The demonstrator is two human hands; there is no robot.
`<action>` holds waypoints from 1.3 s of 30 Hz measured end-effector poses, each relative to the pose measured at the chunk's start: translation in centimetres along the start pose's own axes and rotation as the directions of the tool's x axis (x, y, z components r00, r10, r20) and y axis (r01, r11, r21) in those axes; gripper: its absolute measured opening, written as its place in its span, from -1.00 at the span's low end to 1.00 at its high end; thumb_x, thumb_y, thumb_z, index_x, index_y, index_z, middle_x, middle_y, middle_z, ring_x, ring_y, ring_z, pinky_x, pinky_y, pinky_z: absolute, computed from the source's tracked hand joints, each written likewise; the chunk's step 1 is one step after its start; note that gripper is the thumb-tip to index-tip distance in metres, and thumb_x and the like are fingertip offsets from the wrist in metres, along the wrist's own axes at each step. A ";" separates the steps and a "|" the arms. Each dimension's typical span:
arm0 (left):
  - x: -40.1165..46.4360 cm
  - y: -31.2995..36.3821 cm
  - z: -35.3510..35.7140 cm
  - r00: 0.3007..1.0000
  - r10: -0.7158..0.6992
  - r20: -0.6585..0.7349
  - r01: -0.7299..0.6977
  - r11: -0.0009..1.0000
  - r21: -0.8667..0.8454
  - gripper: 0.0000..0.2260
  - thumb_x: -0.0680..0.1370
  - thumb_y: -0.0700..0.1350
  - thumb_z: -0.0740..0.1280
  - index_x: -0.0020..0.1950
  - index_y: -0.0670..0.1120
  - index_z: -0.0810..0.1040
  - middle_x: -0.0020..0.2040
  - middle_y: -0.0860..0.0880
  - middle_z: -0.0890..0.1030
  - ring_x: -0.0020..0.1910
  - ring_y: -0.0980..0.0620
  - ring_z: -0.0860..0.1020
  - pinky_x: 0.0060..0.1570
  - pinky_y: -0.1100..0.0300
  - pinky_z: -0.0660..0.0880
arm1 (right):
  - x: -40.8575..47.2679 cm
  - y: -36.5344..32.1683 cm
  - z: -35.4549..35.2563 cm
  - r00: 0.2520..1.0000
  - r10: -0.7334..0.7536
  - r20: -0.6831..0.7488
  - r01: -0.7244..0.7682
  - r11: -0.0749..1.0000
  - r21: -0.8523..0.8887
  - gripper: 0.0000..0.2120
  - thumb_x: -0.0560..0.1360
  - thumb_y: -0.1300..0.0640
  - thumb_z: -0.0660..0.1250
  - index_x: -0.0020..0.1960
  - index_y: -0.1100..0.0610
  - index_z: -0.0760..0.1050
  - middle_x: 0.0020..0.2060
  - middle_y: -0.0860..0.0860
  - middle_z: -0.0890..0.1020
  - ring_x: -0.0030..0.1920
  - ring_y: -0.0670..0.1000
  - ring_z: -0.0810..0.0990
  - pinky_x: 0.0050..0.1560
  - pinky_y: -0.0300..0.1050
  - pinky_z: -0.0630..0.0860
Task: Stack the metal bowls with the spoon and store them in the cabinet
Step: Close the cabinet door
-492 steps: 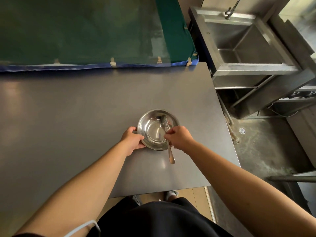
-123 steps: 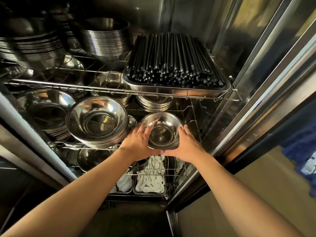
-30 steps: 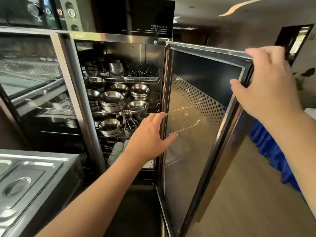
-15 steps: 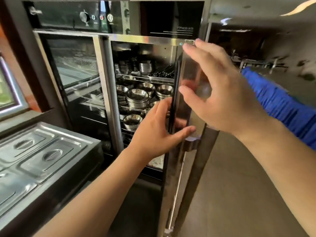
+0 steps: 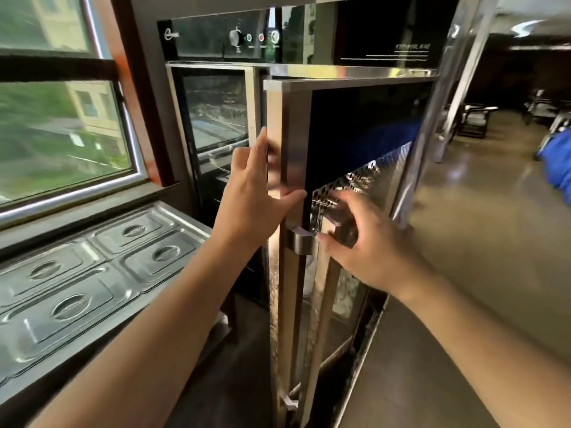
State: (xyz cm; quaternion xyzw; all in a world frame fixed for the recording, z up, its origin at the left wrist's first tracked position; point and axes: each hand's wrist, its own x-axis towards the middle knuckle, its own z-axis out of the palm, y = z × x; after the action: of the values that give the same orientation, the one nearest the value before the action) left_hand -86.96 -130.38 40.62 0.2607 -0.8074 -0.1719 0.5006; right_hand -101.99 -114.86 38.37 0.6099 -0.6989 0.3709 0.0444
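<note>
left hand (image 5: 251,193): we see it flat and open against the leading edge of the cabinet door (image 5: 289,168), fingers spread and pointing up toward 12 o'clock, thumb hooked across the steel stile toward 3 o'clock; holding nothing.
right hand (image 5: 367,245): open, fingers loosely curled and pointing toward 10 o'clock, fingertips at the door handle (image 5: 304,239); we cannot tell whether they press on it. nothing held.
arms: both bare, reaching up from the bottom of the view, left from 7 o'clock, right from 4 o'clock.
cabinet door: brushed steel frame around a dark glass pane, a perforated metal sheet showing behind the lower glass; nearly edge-on to us and close to the cabinet (image 5: 309,35) front.
door handle: a long vertical steel bar on a squared bracket.
metal bowls and spoon: not visible to us; the door hides the cabinet interior.
control panel (image 5: 222,38): glossy black strip at 12 o'clock with a round knob and small lights.
steel lids (image 5: 92,273): at 8 o'clock, rectangular, shiny, each with an oval recessed grip.
window (image 5: 58,97): at 10 o'clock, blurred greenery behind it.
</note>
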 end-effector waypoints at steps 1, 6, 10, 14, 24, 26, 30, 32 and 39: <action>0.4 -0.6 -0.2 1.000 -0.010 -0.007 0.010 1.000 0.011 -0.19 0.34 0.06 0.60 0.51 0.05 0.32 0.18 0.11 0.38 0.03 0.21 0.54 0.09 0.30 0.53 | 0.3 0.2 0.9 0.999 0.014 0.042 -0.016 0.999 0.035 -0.41 0.51 -0.18 0.41 0.45 -0.14 0.26 0.16 -0.14 0.58 0.09 -0.16 0.56 0.01 -0.26 0.47; 2.5 -3.8 -0.9 0.998 -0.051 -0.030 0.052 0.998 0.045 -0.28 0.34 0.05 0.61 0.43 0.07 0.37 0.18 0.16 0.37 0.02 0.21 0.47 -0.03 0.46 0.34 | 2.9 0.2 5.0 0.993 0.056 0.108 -0.081 0.967 0.243 -0.56 0.48 -0.18 0.46 0.24 -0.18 0.35 -0.19 -0.14 0.62 -0.15 -0.24 0.62 -0.26 -0.42 0.50; 4.7 -7.2 -1.2 0.997 -0.075 -0.035 0.076 0.997 0.030 -0.29 0.36 0.02 0.60 0.43 0.05 0.36 0.25 0.12 0.43 0.05 0.25 0.47 0.02 0.38 0.39 | 6.1 0.2 8.4 0.982 0.120 0.147 -0.158 0.946 0.282 -0.64 0.40 -0.27 0.49 0.07 -0.19 0.46 -0.14 -0.21 0.64 -0.09 -0.35 0.57 -0.24 -0.42 0.40; 7.3 -10.9 -1.1 0.995 -0.093 -0.039 0.093 0.995 0.021 -0.29 0.38 -0.01 0.59 0.45 0.02 0.37 0.22 0.16 0.40 0.03 0.24 0.47 -0.03 0.48 0.33 | 9.2 0.6 12.3 0.963 0.157 0.219 -0.215 0.938 0.272 -0.72 0.36 -0.32 0.46 -0.09 -0.20 0.49 -0.17 -0.21 0.64 -0.14 -0.27 0.59 -0.17 -0.29 0.42; 17.2 -21.7 0.1 0.994 -0.090 0.057 0.089 0.996 0.017 -0.37 0.39 0.00 0.57 0.41 0.06 0.41 0.24 0.04 0.47 0.10 0.03 0.56 0.14 0.07 0.55 | 19.7 1.9 22.0 0.937 0.203 0.283 -0.266 0.942 0.203 -0.76 0.36 -0.33 0.39 -0.21 -0.19 0.48 -0.23 -0.23 0.63 -0.23 -0.24 0.58 -0.24 -0.24 0.40; 19.6 -24.0 0.6 0.993 -0.078 0.090 0.077 0.997 0.011 -0.38 0.41 0.00 0.57 0.42 0.06 0.41 0.26 0.02 0.48 0.11 0.01 0.57 0.16 0.02 0.56 | 22.2 2.2 23.7 0.935 0.234 0.268 -0.290 0.937 0.192 -0.77 0.34 -0.34 0.39 -0.21 -0.23 0.47 -0.21 -0.27 0.62 -0.21 -0.27 0.57 -0.23 -0.25 0.40; 23.0 -27.2 2.0 0.990 -0.075 0.120 0.072 0.997 0.029 -0.34 0.44 0.04 0.53 0.48 0.02 0.36 0.31 0.01 0.47 0.16 0.00 0.57 0.19 0.01 0.54 | 25.9 3.1 26.1 0.934 0.249 0.256 -0.303 0.932 0.200 -0.78 0.38 -0.29 0.39 -0.16 -0.19 0.47 -0.15 -0.30 0.62 -0.13 -0.32 0.56 -0.18 -0.34 0.37; 24.0 -27.9 2.4 0.990 -0.063 0.126 0.058 0.997 0.042 -0.34 0.46 0.06 0.52 0.49 0.00 0.34 0.33 0.00 0.47 0.19 -0.02 0.56 0.20 -0.02 0.53 | 26.9 3.3 26.5 0.936 0.250 0.248 -0.303 0.930 0.208 -0.81 0.40 -0.26 0.39 -0.14 -0.20 0.46 -0.16 -0.27 0.64 -0.11 -0.31 0.57 -0.16 -0.35 0.38; 29.0 -32.3 5.6 0.991 -0.006 0.130 -0.009 0.993 0.117 -0.32 0.50 0.12 0.46 0.53 -0.03 0.28 0.38 -0.06 0.47 0.24 -0.08 0.56 0.23 -0.07 0.52 | 33.0 6.3 29.7 0.951 0.242 0.194 -0.284 0.931 0.231 -0.83 0.43 -0.19 0.43 -0.11 -0.16 0.48 -0.16 -0.21 0.65 -0.13 -0.27 0.58 -0.21 -0.47 0.40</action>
State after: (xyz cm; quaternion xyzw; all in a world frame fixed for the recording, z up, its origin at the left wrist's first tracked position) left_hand -94.49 -173.55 41.60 0.2775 -0.8472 -0.1403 0.4307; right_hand -104.27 -159.01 30.99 0.5394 -0.7218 0.4098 -0.1421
